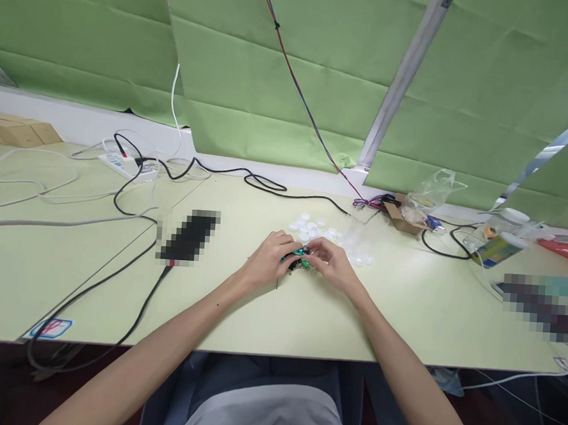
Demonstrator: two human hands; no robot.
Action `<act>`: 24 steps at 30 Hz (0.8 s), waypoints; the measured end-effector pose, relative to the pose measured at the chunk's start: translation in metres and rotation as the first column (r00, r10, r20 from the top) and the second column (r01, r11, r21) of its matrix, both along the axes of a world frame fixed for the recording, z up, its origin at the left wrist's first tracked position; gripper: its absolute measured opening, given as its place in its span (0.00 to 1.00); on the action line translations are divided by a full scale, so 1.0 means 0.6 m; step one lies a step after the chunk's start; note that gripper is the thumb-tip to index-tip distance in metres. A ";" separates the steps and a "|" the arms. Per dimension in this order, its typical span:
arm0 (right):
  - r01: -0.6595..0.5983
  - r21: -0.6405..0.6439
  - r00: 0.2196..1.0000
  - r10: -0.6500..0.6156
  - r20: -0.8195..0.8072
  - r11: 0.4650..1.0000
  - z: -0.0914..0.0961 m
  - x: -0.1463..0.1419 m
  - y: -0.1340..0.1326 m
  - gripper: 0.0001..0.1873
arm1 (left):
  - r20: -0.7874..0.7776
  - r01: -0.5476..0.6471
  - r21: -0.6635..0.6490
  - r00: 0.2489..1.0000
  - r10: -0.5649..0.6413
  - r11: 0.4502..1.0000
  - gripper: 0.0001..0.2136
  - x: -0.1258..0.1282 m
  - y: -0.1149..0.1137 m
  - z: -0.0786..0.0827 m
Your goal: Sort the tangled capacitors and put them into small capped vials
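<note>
just behind both hands [305, 260], white caps [307, 227] (cardboard box [402, 216] rightward)

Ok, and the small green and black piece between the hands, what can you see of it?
The green and black piece is small, with shiny teal-green parts on a dark body; finer detail is too small to tell. It sits low over the pale table, pinched from both sides by fingers of the left hand and right hand, which hide much of it. White round caps lie just behind it.
</note>
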State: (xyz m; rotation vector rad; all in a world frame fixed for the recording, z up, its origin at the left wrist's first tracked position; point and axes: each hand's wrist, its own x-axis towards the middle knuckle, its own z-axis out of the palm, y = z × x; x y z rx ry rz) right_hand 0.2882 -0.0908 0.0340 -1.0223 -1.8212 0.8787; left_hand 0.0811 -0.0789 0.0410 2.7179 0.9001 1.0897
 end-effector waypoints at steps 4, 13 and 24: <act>0.017 -0.011 0.999 -0.017 0.033 1.000 0.001 -0.003 -0.003 0.15 | -0.005 0.013 -0.002 1.000 -0.013 1.000 0.10 0.000 -0.001 0.000; 0.105 -0.010 0.981 -0.102 0.166 0.994 -0.006 -0.010 0.000 0.28 | -0.036 0.036 0.027 0.999 -0.035 0.999 0.09 0.003 -0.001 -0.001; 0.019 -0.025 1.000 -0.019 -0.014 0.999 -0.013 -0.009 0.002 0.16 | -0.013 0.003 0.009 1.000 -0.002 1.000 0.09 -0.001 0.003 -0.004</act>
